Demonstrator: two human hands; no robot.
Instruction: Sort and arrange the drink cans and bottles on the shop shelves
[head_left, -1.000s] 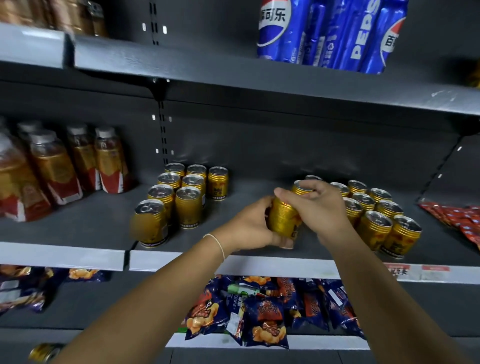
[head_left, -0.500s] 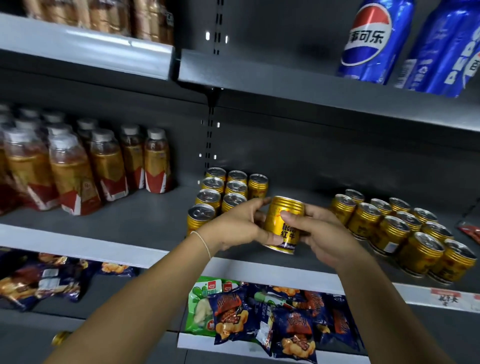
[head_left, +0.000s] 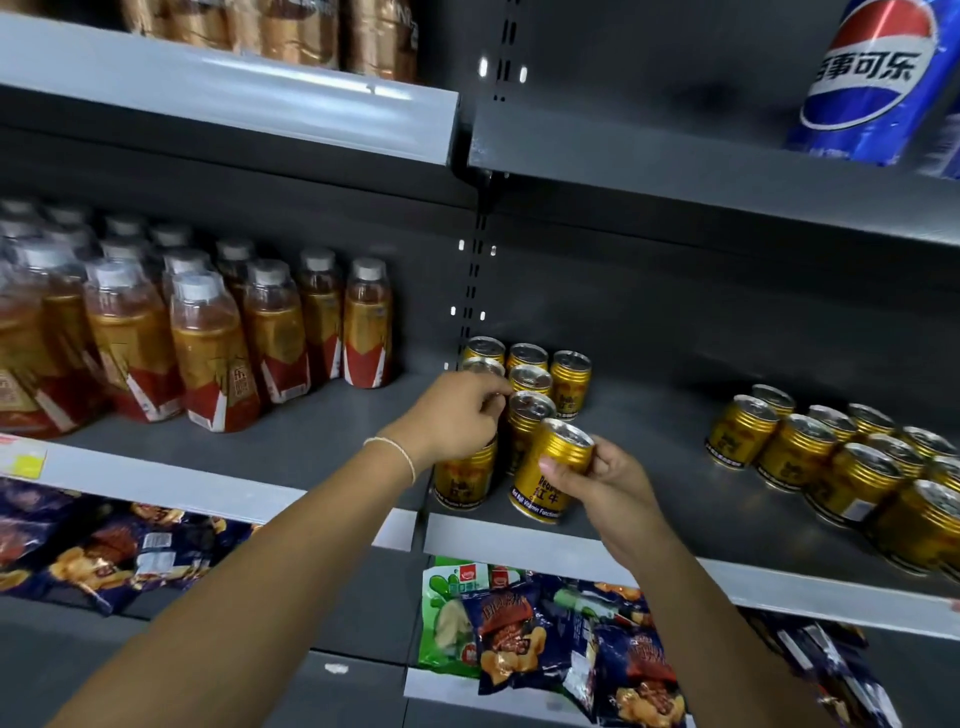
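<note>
The right hand (head_left: 605, 480) is pinching a gold can (head_left: 551, 470) with ribbed sides and red lettering, tilting it at the near edge of the middle shelf (head_left: 644, 525). The left hand (head_left: 457, 415) is curling its fingers over the neighbouring cans (head_left: 524, 379). Tea bottles (head_left: 208, 338) are standing far left; more cans (head_left: 841, 467) are grouped right.

Bottles (head_left: 208, 332) are standing left on the middle shelf (head_left: 649, 457); two can clusters (head_left: 530, 374) (head_left: 852, 462) are sitting right; snack packets (head_left: 561, 644) are lying below.
</note>
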